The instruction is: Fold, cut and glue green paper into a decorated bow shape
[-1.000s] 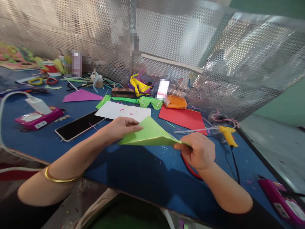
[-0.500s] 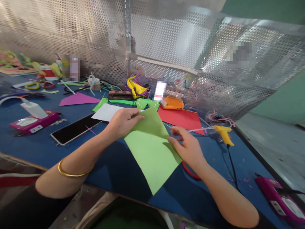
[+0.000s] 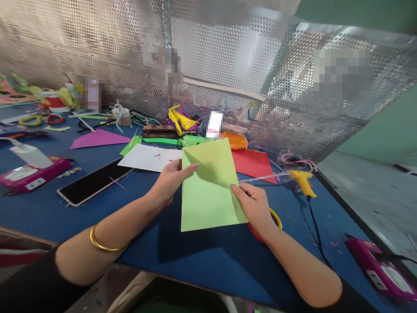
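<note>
A light green paper sheet is held upright above the blue table, facing me. My left hand pinches its left edge near the top. On the sheet's right edge my right hand grips it lower down. Under the right hand lie scissors with red and yellow handles, partly hidden. A gold bangle sits on my left forearm.
A yellow glue gun with a black cord lies to the right. Red paper, white paper, a black phone, purple paper and pink devices lie around. Perforated metal screens stand behind.
The green sheet was a folded triangle, then it opened out and turned. It now stands as a flat upright rectangle, with both hands shifted to its side edges.
</note>
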`<state>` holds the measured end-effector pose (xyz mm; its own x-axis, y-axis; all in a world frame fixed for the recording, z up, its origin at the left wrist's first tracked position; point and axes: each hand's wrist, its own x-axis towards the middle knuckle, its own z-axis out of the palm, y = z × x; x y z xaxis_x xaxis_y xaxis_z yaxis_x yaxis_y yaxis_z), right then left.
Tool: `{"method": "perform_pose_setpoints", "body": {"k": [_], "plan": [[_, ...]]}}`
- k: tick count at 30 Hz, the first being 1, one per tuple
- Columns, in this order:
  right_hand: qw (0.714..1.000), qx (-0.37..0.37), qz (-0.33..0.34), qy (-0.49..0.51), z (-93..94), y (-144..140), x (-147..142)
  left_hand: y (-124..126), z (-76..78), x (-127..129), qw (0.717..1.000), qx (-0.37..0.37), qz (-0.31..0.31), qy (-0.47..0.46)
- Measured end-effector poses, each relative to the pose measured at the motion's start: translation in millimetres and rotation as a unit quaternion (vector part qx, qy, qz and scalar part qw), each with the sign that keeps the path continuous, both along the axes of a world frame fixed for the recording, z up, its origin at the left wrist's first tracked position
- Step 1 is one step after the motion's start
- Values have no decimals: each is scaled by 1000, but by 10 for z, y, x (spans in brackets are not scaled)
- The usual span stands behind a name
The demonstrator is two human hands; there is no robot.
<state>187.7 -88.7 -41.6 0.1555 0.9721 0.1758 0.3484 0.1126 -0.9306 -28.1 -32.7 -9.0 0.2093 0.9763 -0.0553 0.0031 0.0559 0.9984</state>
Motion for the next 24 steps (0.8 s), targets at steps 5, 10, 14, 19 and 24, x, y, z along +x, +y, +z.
{"method": "perform_pose_setpoints", "body": {"k": [5, 10, 14, 19, 24], "plan": [[1000, -8, 4, -2, -39, 4, -27, -74, -9, 36, 960, -228, -50, -153], [996, -59, 40, 49, -52, -16, -50, 8, -21, -43, 937, -285, -64, -192], [994, -70, 60, 54, -32, -32, -62, 7, -23, -55, 944, -270, -36, -185], [996, -37, 77, 28, 18, -43, -98, -28, -18, -42, 962, -218, 1, -163], [996, -45, 67, 24, -15, -45, -89, -59, -4, -29, 961, -225, -39, -156]]}}
